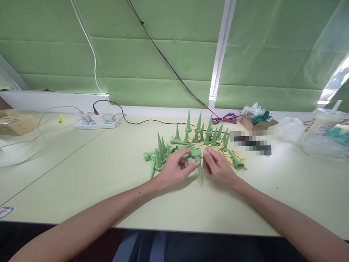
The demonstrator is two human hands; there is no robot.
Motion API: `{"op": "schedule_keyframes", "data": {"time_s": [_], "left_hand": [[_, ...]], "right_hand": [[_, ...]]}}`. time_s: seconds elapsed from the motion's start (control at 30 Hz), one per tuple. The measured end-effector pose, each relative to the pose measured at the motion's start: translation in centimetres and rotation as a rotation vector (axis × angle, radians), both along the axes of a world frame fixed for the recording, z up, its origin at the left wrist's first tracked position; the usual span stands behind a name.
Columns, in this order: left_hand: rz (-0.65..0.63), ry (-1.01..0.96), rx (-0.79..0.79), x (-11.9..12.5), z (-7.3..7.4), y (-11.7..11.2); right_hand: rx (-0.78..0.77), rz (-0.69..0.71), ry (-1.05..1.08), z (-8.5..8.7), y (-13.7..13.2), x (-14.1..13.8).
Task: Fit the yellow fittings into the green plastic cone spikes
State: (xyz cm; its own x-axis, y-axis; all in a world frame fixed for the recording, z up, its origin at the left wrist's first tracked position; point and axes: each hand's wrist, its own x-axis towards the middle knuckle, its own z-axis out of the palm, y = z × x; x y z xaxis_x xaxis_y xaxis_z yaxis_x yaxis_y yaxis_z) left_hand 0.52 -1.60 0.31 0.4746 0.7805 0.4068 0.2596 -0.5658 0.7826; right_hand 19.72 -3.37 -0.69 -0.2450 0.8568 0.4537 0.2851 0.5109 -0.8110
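Note:
My left hand [178, 166] holds a green plastic watering spike [197, 157] by its collar, with the tip pointing down just above the table. Close against the spike's right side, the fingers of my right hand [217, 165] pinch a small yellow valve [202, 155], mostly hidden by the fingertips. Several green spikes [209, 131] stand upside down behind my hands, and more lie in a cluster [159, 156] left of them. Loose yellow valves [228, 157] are scattered to the right, beside a fallen spike [236, 159].
A power strip [96, 124] with plugs and cables sits at the back left. Toward the right are a small cardboard box [258, 124], clear plastic bags [290, 129] and a drink cup [324, 124] with a straw. An opened carton [12, 123] stands far left.

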Motion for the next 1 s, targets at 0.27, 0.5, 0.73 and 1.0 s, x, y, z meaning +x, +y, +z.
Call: {"op": "schedule_keyframes", "data": {"time_s": [0.27, 0.5, 0.73, 1.0], "left_hand": [[0.004, -0.009, 0.140, -0.12, -0.26, 0.24], [0.005, -0.023, 0.234, -0.14, -0.51, 0.36], [-0.007, -0.003, 0.256, -0.18, -0.24, 0.29], [-0.040, -0.001, 0.321, -0.42, -0.72, 0.73]], "right_hand": [[0.037, -0.026, -0.036, 0.25, 0.03, -0.19], [0.045, -0.042, -0.057, 0.39, -0.07, -0.13], [0.042, -0.052, -0.079, 0.52, 0.00, -0.07], [0.043, -0.048, -0.086, 0.69, -0.09, -0.17]]}}
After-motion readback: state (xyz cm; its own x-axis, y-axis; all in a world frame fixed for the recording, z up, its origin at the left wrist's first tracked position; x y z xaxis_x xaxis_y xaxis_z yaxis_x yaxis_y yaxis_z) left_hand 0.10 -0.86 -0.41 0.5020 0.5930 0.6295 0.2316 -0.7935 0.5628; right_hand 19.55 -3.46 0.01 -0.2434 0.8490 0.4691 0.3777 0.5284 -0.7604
